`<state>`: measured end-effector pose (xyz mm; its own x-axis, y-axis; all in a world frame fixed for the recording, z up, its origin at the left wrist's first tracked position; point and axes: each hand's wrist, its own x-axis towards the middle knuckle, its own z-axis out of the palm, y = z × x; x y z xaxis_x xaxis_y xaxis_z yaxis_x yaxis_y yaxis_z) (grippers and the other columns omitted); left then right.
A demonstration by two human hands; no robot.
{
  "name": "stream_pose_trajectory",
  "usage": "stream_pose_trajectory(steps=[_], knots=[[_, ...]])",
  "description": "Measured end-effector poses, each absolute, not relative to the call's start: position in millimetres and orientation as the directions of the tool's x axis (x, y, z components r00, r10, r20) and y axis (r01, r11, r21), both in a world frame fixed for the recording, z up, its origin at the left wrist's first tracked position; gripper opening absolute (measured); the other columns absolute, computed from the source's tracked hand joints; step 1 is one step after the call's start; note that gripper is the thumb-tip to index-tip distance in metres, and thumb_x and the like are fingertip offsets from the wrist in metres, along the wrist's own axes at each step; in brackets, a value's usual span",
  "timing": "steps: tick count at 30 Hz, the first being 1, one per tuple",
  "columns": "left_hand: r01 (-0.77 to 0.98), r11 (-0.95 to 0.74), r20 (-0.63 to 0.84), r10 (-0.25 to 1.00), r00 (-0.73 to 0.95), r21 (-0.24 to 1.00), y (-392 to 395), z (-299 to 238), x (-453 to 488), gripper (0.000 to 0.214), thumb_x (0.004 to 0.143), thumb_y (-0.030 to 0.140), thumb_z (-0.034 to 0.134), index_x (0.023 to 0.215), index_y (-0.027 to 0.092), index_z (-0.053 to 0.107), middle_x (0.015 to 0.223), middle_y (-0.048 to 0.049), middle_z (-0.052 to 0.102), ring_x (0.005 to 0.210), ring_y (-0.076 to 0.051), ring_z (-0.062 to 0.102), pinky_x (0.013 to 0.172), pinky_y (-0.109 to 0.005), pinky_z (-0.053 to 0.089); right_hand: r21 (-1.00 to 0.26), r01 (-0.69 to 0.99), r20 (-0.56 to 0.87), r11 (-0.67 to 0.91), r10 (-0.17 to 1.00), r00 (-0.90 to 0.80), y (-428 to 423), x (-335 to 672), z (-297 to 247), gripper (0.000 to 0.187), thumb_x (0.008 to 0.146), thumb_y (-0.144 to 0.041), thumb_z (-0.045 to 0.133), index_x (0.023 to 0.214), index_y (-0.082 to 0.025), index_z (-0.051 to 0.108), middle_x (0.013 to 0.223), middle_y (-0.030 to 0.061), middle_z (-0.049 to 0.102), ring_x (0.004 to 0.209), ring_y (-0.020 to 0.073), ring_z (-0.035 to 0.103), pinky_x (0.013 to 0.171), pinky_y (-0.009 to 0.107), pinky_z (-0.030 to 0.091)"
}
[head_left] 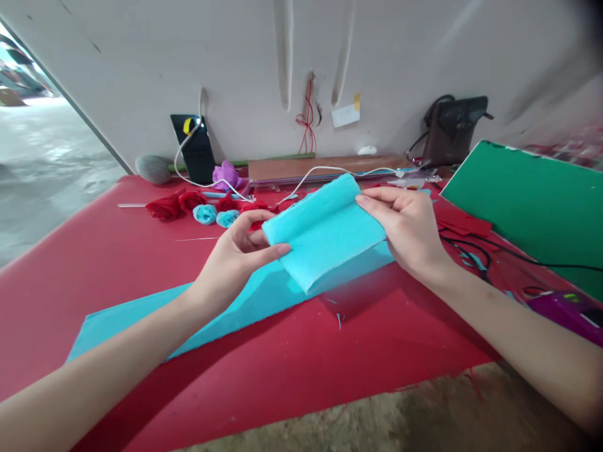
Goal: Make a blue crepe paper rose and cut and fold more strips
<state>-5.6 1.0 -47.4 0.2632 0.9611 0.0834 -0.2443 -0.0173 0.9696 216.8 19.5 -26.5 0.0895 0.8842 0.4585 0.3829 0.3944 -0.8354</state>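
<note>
A folded piece of light blue crepe paper is held up above the table, tilted, between my two hands. My left hand pinches its left edge, thumb on top and fingers behind. At the upper right corner, my right hand grips it between thumb and fingers. Beneath it a long strip of the same blue paper lies across the red table, partly covered by my left forearm and the held piece.
Red paper roses and small blue paper flowers lie behind my left hand. A phone leans on the wall, near a grey stone. To the right are a green board, scissors, a purple device and a dark bag.
</note>
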Motion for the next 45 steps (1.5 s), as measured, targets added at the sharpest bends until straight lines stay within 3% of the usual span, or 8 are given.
stream_pose_trajectory(steps=[5, 11, 18, 24, 29, 35, 39, 45], knots=[[-0.285, 0.143, -0.034, 0.934, 0.356, 0.948, 2, -50, -6, 0.033, 0.073, 0.019, 0.068, 0.105, 0.016, 0.061, 0.090, -0.0057, 0.068, 0.080, -0.018, 0.065, 0.074, -0.029, 0.052, -0.806, 0.403, 0.514, 0.433, 0.850, 0.114, 17, 215, -30, 0.015, 0.075, -0.035, 0.060, 0.075, -0.022, 0.069, 0.069, 0.0014, 0.062, 0.059, 0.0148, 0.054, 0.054, 0.030, 0.040], [-0.251, 0.185, -0.104, 0.947, 0.304, 0.950, 6, -57, -10, 0.010, 0.071, 0.024, 0.070, 0.074, 0.014, 0.067, 0.069, -0.0018, 0.064, 0.069, -0.013, 0.059, 0.069, -0.026, 0.048, -0.710, 0.505, 0.646, 0.491, 0.739, 0.190, 9, 210, -30, 0.015, 0.077, -0.036, 0.060, 0.077, -0.023, 0.069, 0.064, 0.0000, 0.059, 0.057, 0.0134, 0.051, 0.052, 0.030, 0.038], [-0.257, 0.035, -0.002, 0.992, 0.127, 0.966, 3, -54, -4, 0.022, 0.070, 0.028, 0.071, 0.057, 0.014, 0.061, 0.055, 0.0038, 0.052, 0.056, -0.005, 0.047, 0.058, -0.016, 0.040, -0.706, 0.478, 0.671, 0.522, 0.708, 0.219, 8, 206, -39, 0.021, 0.080, -0.039, 0.055, 0.085, -0.023, 0.067, 0.064, 0.0001, 0.057, 0.059, 0.0135, 0.050, 0.051, 0.029, 0.037], [-0.148, 0.064, -0.044, 0.990, 0.136, 0.987, 7, -46, -9, 0.029, 0.070, 0.029, 0.071, 0.050, 0.014, 0.055, 0.048, 0.0056, 0.043, 0.046, -0.004, 0.036, 0.047, -0.016, 0.034, -0.875, 0.362, 0.378, 0.321, 0.921, 0.096, 14, 214, -33, 0.027, 0.078, -0.044, 0.054, 0.088, -0.021, 0.062, 0.066, 0.0016, 0.056, 0.057, 0.0136, 0.049, 0.045, 0.026, 0.034], [0.164, 0.241, -0.290, 0.847, 0.445, 0.957, 17, -41, -21, 0.020, 0.063, 0.027, 0.074, 0.051, 0.015, 0.064, 0.050, 0.0006, 0.057, 0.047, -0.008, 0.048, 0.047, -0.019, 0.040, -0.886, 0.424, 0.165, 0.188, 0.982, -0.091, 23, 217, -19, 0.040, 0.075, -0.042, 0.058, 0.107, -0.018, 0.052, 0.091, 0.0046, 0.059, 0.071, 0.0136, 0.055, 0.058, 0.026, 0.043], [0.419, 0.123, -0.361, 0.749, 0.556, 0.900, 7, -36, -17, 0.010, 0.061, 0.024, 0.072, 0.053, 0.020, 0.068, 0.053, 0.0036, 0.062, 0.054, -0.009, 0.054, 0.056, -0.018, 0.043, -0.677, 0.582, -0.081, 0.450, 0.741, -0.667, 10, 191, -12, 0.035, 0.077, -0.047, 0.055, 0.094, -0.017, 0.063, 0.098, 0.0054, 0.063, 0.086, 0.0162, 0.055, 0.072, 0.027, 0.040], [0.470, 0.106, -0.396, 0.715, 0.576, 0.876, 1, -30, -10, 0.010, 0.061, 0.019, 0.067, 0.052, 0.021, 0.069, 0.051, 0.0046, 0.062, 0.052, -0.009, 0.053, 0.054, -0.018, 0.042, -0.547, 0.572, -0.175, 0.611, 0.585, -0.792, 5, 171, -13, 0.040, 0.077, -0.053, 0.052, 0.087, -0.016, 0.065, 0.081, 0.0047, 0.063, 0.071, 0.0139, 0.052, 0.060, 0.026, 0.035], [0.492, 0.066, -0.395, 0.694, 0.602, 0.868, 0, -29, -11, 0.009, 0.062, 0.020, 0.067, 0.054, 0.022, 0.070, 0.050, 0.0046, 0.061, 0.051, -0.010, 0.052, 0.054, -0.019, 0.042, -0.461, 0.538, -0.216, 0.705, 0.499, -0.839, 11, 164, -9, 0.033, 0.080, -0.043, 0.049, 0.072, -0.015, 0.063, 0.057, -0.0006, 0.052, 0.053, 0.0085, 0.043, 0.051, 0.024, 0.028]])
